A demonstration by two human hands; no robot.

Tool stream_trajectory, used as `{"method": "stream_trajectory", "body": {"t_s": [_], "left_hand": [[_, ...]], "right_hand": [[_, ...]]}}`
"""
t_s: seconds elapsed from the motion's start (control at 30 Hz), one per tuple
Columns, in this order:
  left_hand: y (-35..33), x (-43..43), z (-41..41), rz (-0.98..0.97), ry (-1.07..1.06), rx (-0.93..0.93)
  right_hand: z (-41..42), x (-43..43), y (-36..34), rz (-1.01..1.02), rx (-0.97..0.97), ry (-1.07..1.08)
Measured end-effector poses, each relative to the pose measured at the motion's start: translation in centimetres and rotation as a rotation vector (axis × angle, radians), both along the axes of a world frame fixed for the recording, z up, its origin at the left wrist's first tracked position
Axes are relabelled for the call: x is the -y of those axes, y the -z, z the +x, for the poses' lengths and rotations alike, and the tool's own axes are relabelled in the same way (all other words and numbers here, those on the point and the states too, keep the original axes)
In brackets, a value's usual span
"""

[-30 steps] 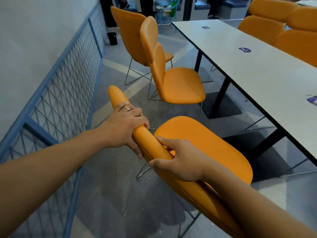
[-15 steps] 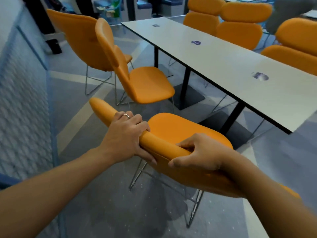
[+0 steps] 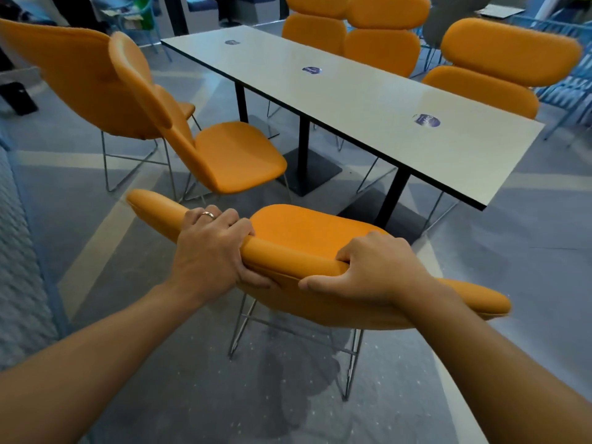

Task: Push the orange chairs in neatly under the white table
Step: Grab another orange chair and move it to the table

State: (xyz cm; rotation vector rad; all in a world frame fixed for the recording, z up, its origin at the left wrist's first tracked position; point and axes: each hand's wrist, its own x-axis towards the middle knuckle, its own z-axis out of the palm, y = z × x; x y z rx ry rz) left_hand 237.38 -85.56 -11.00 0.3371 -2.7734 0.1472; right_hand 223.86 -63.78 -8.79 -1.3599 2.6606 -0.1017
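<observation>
An orange chair point(image 3: 298, 232) on wire legs stands right in front of me, its seat facing the near end of the long white table point(image 3: 368, 100). My left hand point(image 3: 211, 248) grips the top of its backrest left of centre. My right hand point(image 3: 374, 270) grips the same backrest to the right, fingers curled over the front. The seat's front edge lies just short of the table's black pedestal leg point(image 3: 390, 200). A second orange chair point(image 3: 230, 155) stands angled away from the table on the left, and a third point(image 3: 80, 78) behind it.
Three orange chairs point(image 3: 480, 84) line the table's far side. A blue mesh railing point(image 3: 19, 251) runs along the left edge. Grey floor stretches right of the table's end. Blue furniture stands at the far back.
The chair I hold has swung round from side-on toward facing the table end. My view has turned right, and both hands kept their grip on the backrest.
</observation>
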Motion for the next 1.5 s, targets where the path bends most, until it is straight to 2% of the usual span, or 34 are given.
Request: {"method": "stream_trajectory", "body": {"t_s": [0.27,0.43,0.63,1.0,1.33,1.5], "left_hand": [[0.0,0.2,0.2,-0.002,0.038,-0.019],[0.4,1.0,0.1,-0.028,0.121,-0.078],[0.5,2.7,-0.4,-0.035,0.242,-0.109],[0.5,10.6,-2.1,-0.052,0.415,-0.108],[-0.2,17.5,-9.1,-0.030,0.512,0.021],[0.1,19.5,-11.9,0.021,0.594,-0.016]], "right_hand": [[1.5,-3.0,0.8,-0.061,-0.131,0.074],[2.8,-4.5,1.5,-0.118,-0.236,0.223],[4.4,-3.6,2.1,-0.244,-0.269,0.364],[8.3,3.0,3.0,-0.271,-0.371,0.535],[4.6,9.7,2.1,-0.262,-0.384,0.625],[2.6,11.6,2.4,-0.270,-0.443,0.711]]}}
